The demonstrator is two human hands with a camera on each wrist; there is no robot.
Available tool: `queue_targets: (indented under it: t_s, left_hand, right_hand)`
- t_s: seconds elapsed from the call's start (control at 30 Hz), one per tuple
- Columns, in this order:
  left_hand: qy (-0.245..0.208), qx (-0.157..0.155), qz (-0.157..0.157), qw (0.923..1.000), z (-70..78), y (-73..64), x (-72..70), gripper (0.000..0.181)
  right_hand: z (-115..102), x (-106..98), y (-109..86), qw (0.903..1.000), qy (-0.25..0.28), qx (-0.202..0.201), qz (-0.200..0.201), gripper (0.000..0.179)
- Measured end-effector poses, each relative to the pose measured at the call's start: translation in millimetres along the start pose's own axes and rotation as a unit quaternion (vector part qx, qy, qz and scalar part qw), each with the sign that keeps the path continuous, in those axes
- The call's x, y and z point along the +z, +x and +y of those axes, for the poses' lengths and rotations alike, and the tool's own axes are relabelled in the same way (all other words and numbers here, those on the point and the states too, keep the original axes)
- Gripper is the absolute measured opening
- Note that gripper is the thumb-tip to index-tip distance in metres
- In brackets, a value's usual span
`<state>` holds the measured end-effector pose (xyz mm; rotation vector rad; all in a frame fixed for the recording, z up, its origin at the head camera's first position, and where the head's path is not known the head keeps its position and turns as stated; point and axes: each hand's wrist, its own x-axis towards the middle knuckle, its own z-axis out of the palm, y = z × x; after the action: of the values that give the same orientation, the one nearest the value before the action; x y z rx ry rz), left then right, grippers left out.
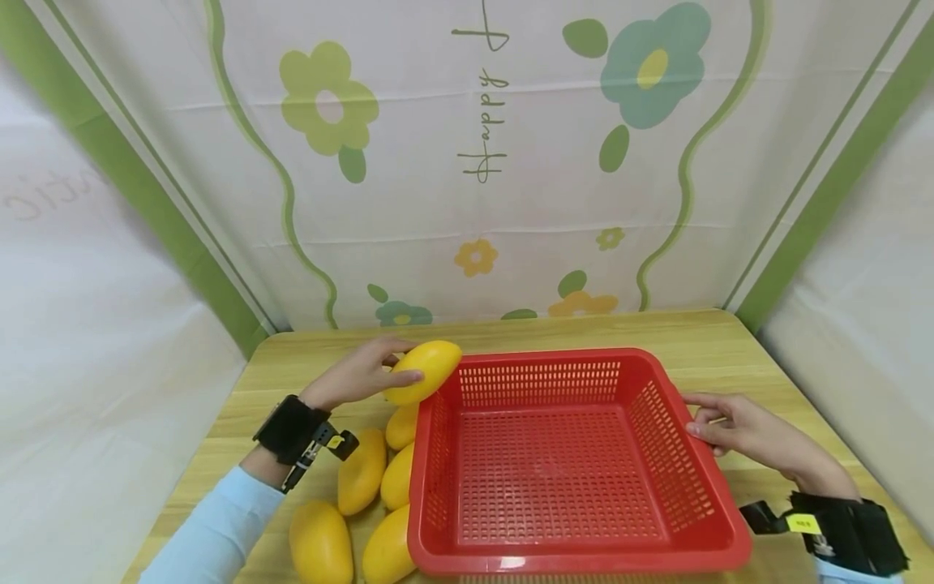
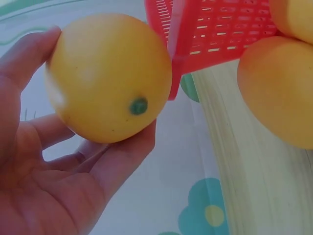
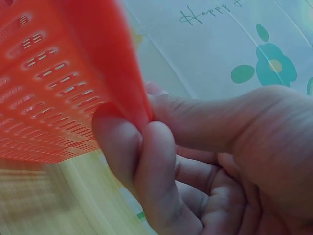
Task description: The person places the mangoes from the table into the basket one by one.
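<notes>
My left hand (image 1: pixel 362 373) grips a yellow mango (image 1: pixel 430 367) at the back left corner of a red plastic basket (image 1: pixel 558 562). In the left wrist view the mango (image 2: pixel 107 73) sits between thumb and fingers, its green stem spot showing, close beside the basket rim (image 2: pixel 182 44). On the opposite side, my right hand (image 1: pixel 747 426) pinches the basket's right rim. The right wrist view shows thumb and fingers closed over that red rim (image 3: pixel 115 54). Nothing lies inside the basket, whose perforated floor is in plain sight.
Several more mangoes, among them one at the front left (image 1: pixel 321 542) and one behind it (image 1: pixel 362 472), lie on the wooden table (image 1: pixel 284 365) along the basket's left side. A flower-printed cloth (image 1: pixel 423 162) hangs behind the table, with white cloth sides left and right.
</notes>
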<state>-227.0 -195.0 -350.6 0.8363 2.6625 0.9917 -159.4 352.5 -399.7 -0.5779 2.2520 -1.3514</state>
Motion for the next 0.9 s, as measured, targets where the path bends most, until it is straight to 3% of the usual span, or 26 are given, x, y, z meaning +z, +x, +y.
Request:
queue_targets:
  t_s: [0.27,0.9]
  left_hand:
    - [0.008,-0.001,-0.014,0.9999,7.9,9.4,2.2,0.049]
    - [0.020,0.033,-0.068,0.9969,22.7,48.3,19.2,0.051]
  right_hand:
    - [-1,0,0.1,1.0000,0.006,0.002,-0.001,0.061]
    - [-4,3,-0.5,0.9998,-0.008,0.002,0.017,0.059]
